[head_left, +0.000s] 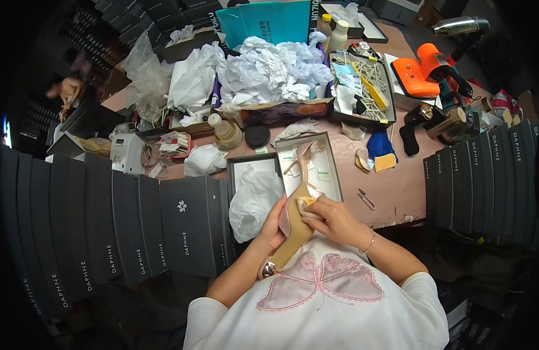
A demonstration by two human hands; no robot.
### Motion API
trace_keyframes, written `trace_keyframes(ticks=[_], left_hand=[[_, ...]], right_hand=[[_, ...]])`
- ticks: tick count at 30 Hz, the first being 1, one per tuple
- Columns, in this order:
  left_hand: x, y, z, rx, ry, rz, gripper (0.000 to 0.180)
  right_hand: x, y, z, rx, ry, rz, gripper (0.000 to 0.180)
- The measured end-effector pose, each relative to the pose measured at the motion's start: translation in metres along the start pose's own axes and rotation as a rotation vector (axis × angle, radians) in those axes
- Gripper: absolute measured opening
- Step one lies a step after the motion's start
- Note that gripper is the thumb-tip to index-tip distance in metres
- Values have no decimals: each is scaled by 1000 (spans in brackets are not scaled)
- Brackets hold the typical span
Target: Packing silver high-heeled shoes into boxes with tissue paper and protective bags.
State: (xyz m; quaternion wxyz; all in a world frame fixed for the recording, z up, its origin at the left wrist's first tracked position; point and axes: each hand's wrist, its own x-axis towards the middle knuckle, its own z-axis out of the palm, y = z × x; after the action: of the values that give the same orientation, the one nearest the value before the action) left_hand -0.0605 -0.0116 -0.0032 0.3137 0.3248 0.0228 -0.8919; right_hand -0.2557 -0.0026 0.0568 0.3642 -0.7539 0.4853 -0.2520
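My left hand [274, 226] gripped one tan-soled shoe [297, 234]; my right hand [338, 221], forearm angled inward, pinched one yellowish pad [305, 202] between its fingers against the sole. The shoe was before my chest, long axis slanting near-left to far-right, narrow end pointing away over one open box [338, 188]; one pair of snips [366, 199] lay rightward on the desk [398, 195].

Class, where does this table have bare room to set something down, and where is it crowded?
Bare: the pink tabletop around the snips, between the open box and right-hand box stack. Crowded: the back, with tissue paper and stick tray.
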Motion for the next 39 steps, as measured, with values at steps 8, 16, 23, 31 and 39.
trace_keyframes(ticks=[8,16,23,31,39], left_hand=[[-6,4,-6,41,-53,59,54],[-18,4,-40,-145,0,203,60],[-36,-7,-65,-271,-19,324,73],[-36,-21,-96,-434,37,360,72],[-45,-5,-85,-370,18,306,67]], right_hand=[[13,6,12,-23,-4,-182,40],[89,9,25,505,-128,134,32],[286,12,49,-15,100,-422,39],[347,42,132,-441,89,-490,53],[352,67,123,-102,34,-470,57]])
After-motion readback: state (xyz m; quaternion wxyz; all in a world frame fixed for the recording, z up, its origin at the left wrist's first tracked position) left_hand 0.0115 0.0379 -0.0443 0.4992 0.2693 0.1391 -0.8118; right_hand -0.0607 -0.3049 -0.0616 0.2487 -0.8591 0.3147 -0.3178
